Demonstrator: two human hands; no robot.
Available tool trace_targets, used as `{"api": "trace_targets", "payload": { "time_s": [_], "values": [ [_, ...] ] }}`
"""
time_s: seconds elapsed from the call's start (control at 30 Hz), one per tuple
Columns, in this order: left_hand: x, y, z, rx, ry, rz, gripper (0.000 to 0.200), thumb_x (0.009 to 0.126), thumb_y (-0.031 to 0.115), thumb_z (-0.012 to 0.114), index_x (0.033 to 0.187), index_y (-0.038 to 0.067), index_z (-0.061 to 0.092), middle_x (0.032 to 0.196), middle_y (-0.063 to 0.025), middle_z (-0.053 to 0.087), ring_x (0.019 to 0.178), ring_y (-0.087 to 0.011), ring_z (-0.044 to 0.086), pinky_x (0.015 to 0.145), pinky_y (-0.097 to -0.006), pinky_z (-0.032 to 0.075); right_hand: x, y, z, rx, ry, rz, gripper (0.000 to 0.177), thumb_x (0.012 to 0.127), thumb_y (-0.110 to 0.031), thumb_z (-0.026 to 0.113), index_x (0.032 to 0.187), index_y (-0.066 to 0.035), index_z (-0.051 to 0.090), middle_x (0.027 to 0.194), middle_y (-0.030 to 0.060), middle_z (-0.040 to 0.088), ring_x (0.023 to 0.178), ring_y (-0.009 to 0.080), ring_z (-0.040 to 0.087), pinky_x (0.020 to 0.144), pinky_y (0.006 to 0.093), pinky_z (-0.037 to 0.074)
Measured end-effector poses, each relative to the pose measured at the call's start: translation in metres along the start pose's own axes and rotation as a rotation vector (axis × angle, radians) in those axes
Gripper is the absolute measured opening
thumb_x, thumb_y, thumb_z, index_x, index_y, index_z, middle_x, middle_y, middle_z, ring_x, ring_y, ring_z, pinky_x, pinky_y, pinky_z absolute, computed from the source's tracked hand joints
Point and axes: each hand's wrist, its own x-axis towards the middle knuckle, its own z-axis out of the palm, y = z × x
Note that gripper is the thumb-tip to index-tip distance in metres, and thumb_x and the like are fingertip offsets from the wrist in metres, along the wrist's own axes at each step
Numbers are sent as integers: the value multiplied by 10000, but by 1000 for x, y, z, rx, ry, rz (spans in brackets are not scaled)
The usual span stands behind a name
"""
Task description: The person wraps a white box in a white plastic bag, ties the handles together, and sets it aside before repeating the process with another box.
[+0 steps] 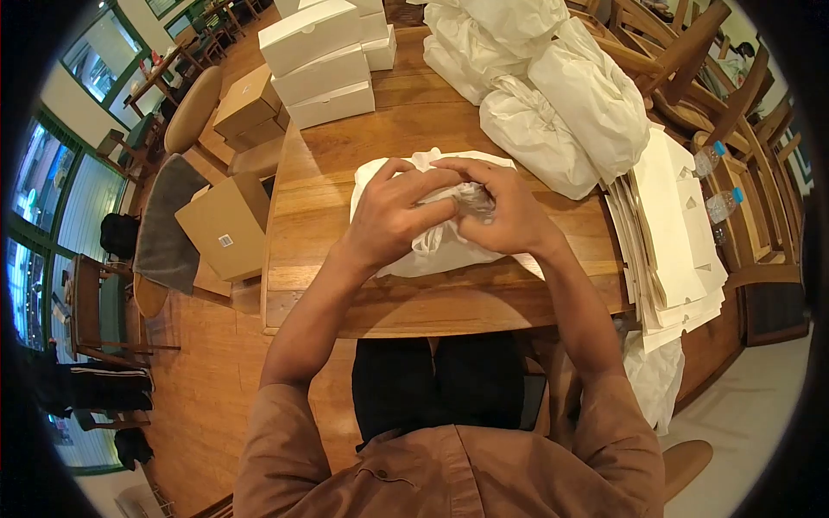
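A white plastic bag (449,261) lies on the wooden table in front of me, its top gathered up between my hands. My left hand (399,211) is curled around the left side of the gathered plastic. From the other side, my right hand (505,203) closes on the same bunched part, thumb and index finger bent inward. The fingertips of both hands nearly meet over the bag's top. Whatever is inside the bag is hidden.
Stacked white boxes (324,73) stand at the table's back left. Several filled white bags (553,112) are piled at the back right. Flat white cardboard sheets (669,224) lie at the right edge, near water bottles (724,205). Brown cartons (226,226) sit left of the table.
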Motion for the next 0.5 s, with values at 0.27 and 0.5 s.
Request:
{"api": "trace_targets", "payload": {
  "time_s": [0.27,0.5],
  "values": [
    [0,-2,-1,-184,-64,-129,145,726,84,711,869,109,701,1342,-102,573,1019,-311,600,856,-395,491,3,14,-3,852,-69,492,343,969,-172,676,1255,13,636,1052,38,690,938,92,617,843,248,500],
    [7,-2,-11,-458,-182,-307,161,895,234,689,957,89,723,1467,-148,471,1227,-332,520,1086,-442,383,4,21,2,716,122,478,183,948,-168,716,1014,2,700,924,32,708,840,69,604,745,238,495]
  ]
}}
